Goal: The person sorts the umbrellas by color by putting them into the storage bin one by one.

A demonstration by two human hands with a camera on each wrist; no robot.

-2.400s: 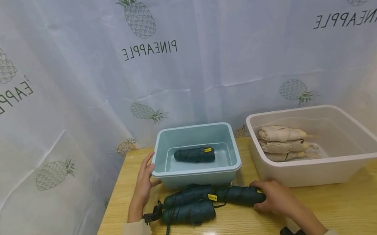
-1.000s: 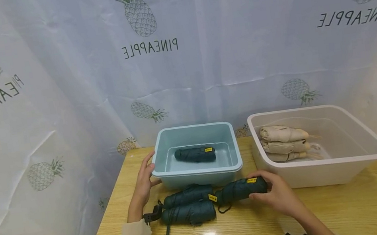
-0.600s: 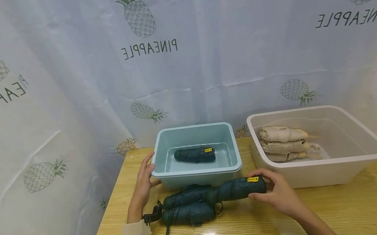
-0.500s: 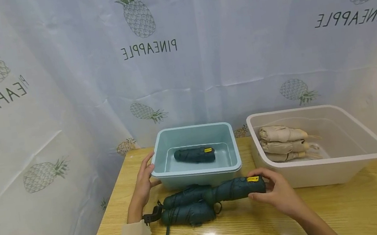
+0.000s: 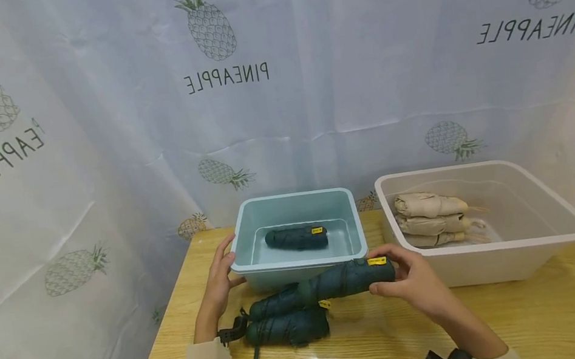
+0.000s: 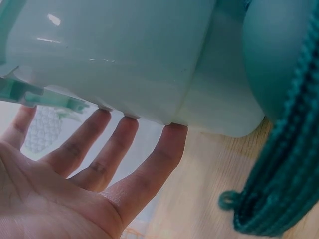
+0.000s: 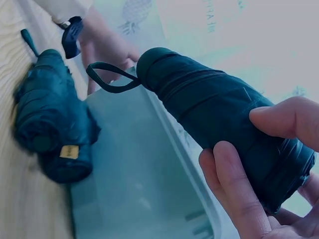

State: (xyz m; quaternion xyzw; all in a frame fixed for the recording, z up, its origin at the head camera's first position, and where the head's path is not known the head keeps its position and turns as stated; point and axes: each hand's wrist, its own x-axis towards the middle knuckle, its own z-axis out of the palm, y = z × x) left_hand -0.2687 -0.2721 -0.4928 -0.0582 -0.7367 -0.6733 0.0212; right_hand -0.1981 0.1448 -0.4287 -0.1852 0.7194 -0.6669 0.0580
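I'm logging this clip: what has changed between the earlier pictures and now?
The right hand has lifted its umbrella off the table, up and slightly left, toward the blue bin. The left hand still touches that bin; the other umbrellas stay put.

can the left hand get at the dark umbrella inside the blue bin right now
Probably yes: the left hand is touching the side of the blue bin, whose top is open, and nothing covers the umbrella inside.
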